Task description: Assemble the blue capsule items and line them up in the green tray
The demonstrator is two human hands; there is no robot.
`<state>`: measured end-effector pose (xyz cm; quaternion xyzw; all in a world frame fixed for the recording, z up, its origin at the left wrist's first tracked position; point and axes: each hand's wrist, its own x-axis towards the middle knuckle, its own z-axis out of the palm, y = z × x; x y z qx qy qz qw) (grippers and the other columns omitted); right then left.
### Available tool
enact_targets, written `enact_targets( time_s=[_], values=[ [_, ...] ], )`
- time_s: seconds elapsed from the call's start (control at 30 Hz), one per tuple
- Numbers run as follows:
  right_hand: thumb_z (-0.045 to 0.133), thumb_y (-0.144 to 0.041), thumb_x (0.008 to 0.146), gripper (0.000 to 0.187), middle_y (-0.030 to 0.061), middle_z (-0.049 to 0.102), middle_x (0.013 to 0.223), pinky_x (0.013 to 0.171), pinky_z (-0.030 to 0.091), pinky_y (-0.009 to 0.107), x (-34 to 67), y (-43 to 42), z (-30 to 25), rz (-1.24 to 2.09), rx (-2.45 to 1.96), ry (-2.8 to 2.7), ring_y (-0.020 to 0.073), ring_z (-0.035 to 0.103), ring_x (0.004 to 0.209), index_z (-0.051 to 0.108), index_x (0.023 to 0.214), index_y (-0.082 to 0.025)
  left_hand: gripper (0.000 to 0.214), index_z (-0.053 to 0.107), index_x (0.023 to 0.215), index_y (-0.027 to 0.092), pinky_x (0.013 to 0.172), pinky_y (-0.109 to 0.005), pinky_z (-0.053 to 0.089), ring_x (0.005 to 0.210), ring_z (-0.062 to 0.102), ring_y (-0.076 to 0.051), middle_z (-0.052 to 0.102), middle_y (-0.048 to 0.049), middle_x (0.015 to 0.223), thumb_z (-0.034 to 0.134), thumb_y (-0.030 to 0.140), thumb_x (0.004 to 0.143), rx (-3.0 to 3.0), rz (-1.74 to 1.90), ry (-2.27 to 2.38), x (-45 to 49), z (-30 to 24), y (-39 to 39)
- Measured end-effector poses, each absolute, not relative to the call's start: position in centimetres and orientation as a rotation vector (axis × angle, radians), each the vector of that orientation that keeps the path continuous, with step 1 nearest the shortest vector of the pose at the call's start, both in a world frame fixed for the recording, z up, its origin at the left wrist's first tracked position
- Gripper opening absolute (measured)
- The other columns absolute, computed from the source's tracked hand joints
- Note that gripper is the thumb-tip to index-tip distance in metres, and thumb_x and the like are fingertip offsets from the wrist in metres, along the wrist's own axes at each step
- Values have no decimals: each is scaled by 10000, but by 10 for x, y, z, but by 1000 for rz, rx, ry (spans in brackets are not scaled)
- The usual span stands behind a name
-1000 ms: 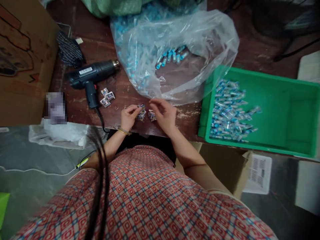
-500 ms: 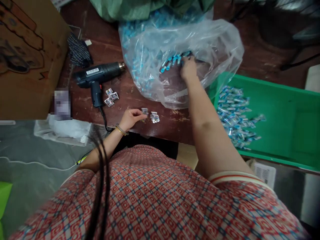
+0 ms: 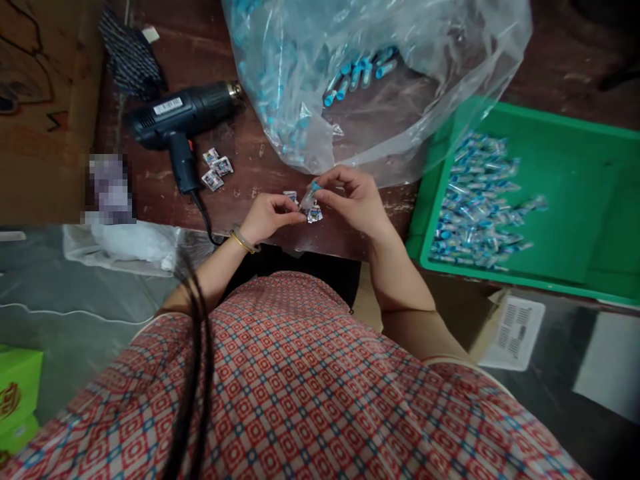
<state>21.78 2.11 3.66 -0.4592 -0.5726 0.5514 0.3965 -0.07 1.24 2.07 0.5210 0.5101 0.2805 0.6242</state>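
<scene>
Your right hand [image 3: 356, 200] has thumb and forefinger closed on a small blue-capped clear tube [image 3: 309, 196], held over the near edge of the desk [image 3: 260, 153], in front of you. The tube's long axis runs slantwise: the blue end points far and right, into your fingertips, and the clear end points near and left, toward your left hand [image 3: 267, 217]. That hand has its thumb and fingers drawn close at the tips, beside the clear end; you cannot tell whether they grip a wrapper or the tube itself. Printed wrappers [image 3: 315, 214] lie just beside the fingertips of both hands.

Farther off, a clear plastic bag [image 3: 400, 143] spreads over the desk, with a short row of loose tubes [image 3: 360, 73] showing at its mouth. Most of these lean from near left to far right, and their blue ends do not all point the same way. To your right, a green tray [image 3: 570, 207] carries a heap of wrapped tubes [image 3: 475, 200] in its left part, many lying roughly left to right. To your left, a heat gun [image 3: 180, 115] points its nozzle right and slightly far, its handle toward you; three small packets [image 3: 217, 169] lie beside the handle.
</scene>
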Motion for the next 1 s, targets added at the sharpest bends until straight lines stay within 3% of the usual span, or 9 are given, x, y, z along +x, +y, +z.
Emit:
enact_targets(
  time_s=[0.3, 0.5, 0.7, 0.9, 1.0],
  values=[
    [851, -479, 838, 279, 8, 754, 860, 741, 565, 327, 229, 5, 32, 1406, -1172, -1494, 162, 672, 783, 746, 873, -223, 372, 717, 698, 151, 644, -260, 433, 658, 571, -124, 690, -12, 699, 933, 452, 662, 1196, 562, 1070, 0, 17, -2],
    [859, -434, 857, 207, 16, 777, 881, 985, 546, 445, 229, -5, 33, 1144, -1251, -1602, 199, 692, 880, 771, 841, -247, 429, 712, 703, 155, 668, -265, 464, 669, 589, -128, 704, -14, 711, 935, 517, 652, 1180, 546, 1042, 5, 12, -7],
    [845, -496, 854, 283, 13, 764, 867, 776, 561, 348, 232, -3, 31, 1352, -1196, -1509, 165, 683, 795, 760, 868, -226, 354, 726, 720, 150, 658, -259, 444, 669, 595, -126, 712, -17, 724, 934, 436, 701, 1206, 564, 1054, 3, 9, -7],
    [856, -459, 843, 254, -3, 748, 819, 705, 521, 320, 233, -2, 29, 1324, -1200, -1523, 147, 651, 746, 753, 842, -227, 298, 752, 731, 141, 660, -261, 447, 667, 607, -126, 723, -22, 726, 937, 373, 707, 1162, 564, 1071, 3, 7, -7],
    [833, -436, 871, 211, -1, 756, 823, 784, 548, 372, 230, -4, 26, 1243, -1236, -1544, 167, 662, 757, 758, 842, -241, 356, 806, 856, 154, 732, -277, 498, 749, 665, -148, 777, -32, 828, 957, 428, 685, 1096, 626, 1046, 7, 6, -9]
  ],
)
